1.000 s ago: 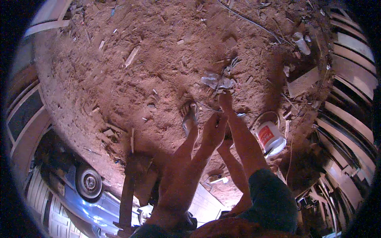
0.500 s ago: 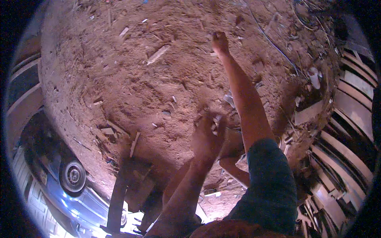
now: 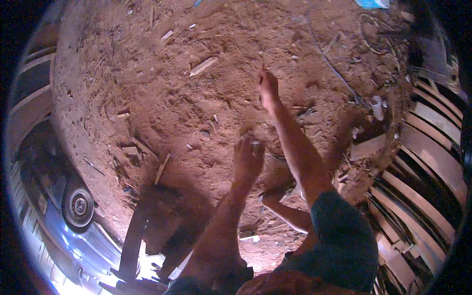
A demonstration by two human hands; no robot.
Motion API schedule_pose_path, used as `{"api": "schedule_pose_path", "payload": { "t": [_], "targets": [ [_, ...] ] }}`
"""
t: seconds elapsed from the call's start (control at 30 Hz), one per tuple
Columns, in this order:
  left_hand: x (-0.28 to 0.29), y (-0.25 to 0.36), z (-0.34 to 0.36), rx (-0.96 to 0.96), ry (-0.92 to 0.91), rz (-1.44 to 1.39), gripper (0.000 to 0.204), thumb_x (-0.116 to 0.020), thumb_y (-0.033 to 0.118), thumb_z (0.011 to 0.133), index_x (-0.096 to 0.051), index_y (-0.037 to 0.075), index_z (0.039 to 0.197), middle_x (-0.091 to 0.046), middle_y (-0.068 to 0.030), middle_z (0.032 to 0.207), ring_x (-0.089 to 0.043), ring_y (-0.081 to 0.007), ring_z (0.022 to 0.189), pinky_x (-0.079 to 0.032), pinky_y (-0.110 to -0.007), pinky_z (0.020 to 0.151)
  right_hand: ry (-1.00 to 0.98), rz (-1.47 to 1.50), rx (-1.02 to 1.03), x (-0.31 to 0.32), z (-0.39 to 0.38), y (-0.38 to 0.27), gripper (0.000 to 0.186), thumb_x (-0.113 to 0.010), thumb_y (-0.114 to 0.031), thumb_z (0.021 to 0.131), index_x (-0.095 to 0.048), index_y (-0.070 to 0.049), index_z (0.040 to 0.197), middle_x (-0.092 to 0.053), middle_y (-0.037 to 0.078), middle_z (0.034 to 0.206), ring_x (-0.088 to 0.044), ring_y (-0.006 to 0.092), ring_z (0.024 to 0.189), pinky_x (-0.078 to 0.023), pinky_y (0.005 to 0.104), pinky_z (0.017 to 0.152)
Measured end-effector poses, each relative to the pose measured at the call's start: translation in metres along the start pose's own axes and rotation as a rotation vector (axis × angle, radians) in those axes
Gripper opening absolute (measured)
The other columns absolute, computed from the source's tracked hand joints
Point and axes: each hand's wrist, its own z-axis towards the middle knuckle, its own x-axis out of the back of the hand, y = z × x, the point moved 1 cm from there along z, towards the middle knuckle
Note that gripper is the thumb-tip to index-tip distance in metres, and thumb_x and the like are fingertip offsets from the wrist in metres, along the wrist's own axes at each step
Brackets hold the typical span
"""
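My right hand (image 3: 268, 89) is out over the littered ground on a stretched forearm, its fingers closed. A thin dark tip shows at their far end; whether it is a finger or a held thing is unclear. Nearer to me and a little to the left, my left hand (image 3: 248, 161) hangs with its fingers curled in. By its fingertips is a small pale thing (image 3: 255, 143), too blurred to name. The hands are apart. Beyond them the brown ground (image 3: 162, 93) is strewn with chips and scraps, among them a flat wood splinter (image 3: 204, 66).
Stacked boards (image 3: 432, 147) line the right side, with a short plank (image 3: 368, 147) near them. A dark cable (image 3: 337, 73) crosses the ground at the upper right, below a light-blue item (image 3: 372, 4). A blue car (image 3: 91, 248) stands at the lower left beside a dark wooden post (image 3: 132, 241).
My right hand has come back toward me, nearer to my left hand. My left hand has shifted slightly left. The view has moved a little, bringing the light-blue item in at the top.
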Motion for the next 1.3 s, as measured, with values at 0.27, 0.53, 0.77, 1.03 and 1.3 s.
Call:
{"api": "schedule_pose_path", "payload": {
  "t": [0.27,0.53,0.77,1.03,1.3],
  "targets": [
    [0.059,0.112,-0.090,0.293,-0.393,-1.178,0.030,-0.059,0.034,0.103,-0.065,0.006,0.110,-0.048,0.0061,0.073,-0.044,-0.0032,0.062,-0.036,-0.023,0.054,-0.087,0.063,-0.139,0.125,-0.352,-0.228,0.017,-0.068,-0.029,0.095,-0.064,-0.012,0.090,-0.059,-0.004,0.082,-0.050,0.0065,0.068,-0.038,0.0263,0.058],
    [0.197,0.399,-0.274,-0.400,-0.741,-0.717,0.035,-0.070,0.028,0.097,-0.065,0.003,0.121,-0.065,-0.0030,0.097,-0.058,-0.0104,0.081,-0.048,-0.027,0.070,-0.089,0.127,0.418,0.180,-0.589,-0.439,0.039,-0.077,-0.013,0.087,-0.061,-0.005,0.122,-0.068,0.007,0.110,-0.064,0.0185,0.099,-0.053,0.0334,0.084],
    [0.223,0.535,-0.447,-0.490,-1.177,-0.696,0.029,-0.069,0.029,0.095,-0.064,0.011,0.117,-0.065,0.0027,0.093,-0.052,-0.0050,0.068,-0.037,-0.022,0.056,0.341,-0.095,0.607,0.237,-0.795,-0.526,0.021,-0.068,-0.007,0.093,-0.065,-0.002,0.114,-0.070,0.008,0.102,-0.064,0.0151,0.083,-0.054,0.0310,0.075],
    [0.177,0.535,-0.672,-0.155,-1.595,-0.510,0.026,-0.068,0.037,0.095,-0.064,0.013,0.104,-0.062,0.0047,0.081,-0.047,-0.0033,0.060,-0.037,-0.021,0.055,0.855,-0.174,0.828,0.305,-1.010,-0.459,0.032,-0.055,-0.015,0.100,-0.063,-0.002,0.128,-0.069,0.007,0.101,-0.064,0.0160,0.078,-0.049,0.0268,0.068],
    [0.115,0.445,-0.870,-0.040,-1.888,-0.189,0.028,-0.061,0.040,0.100,-0.060,0.012,0.097,-0.058,0.0048,0.078,-0.040,-0.0014,0.052,-0.031,-0.018,0.043,0.608,0.934,0.941,0.350,-1.196,-0.324,0.046,-0.044,-0.020,0.106,-0.034,-0.001,0.146,-0.066,0.017,0.118,-0.064,0.0252,0.105,-0.053,0.0360,0.091]
  ]
}}
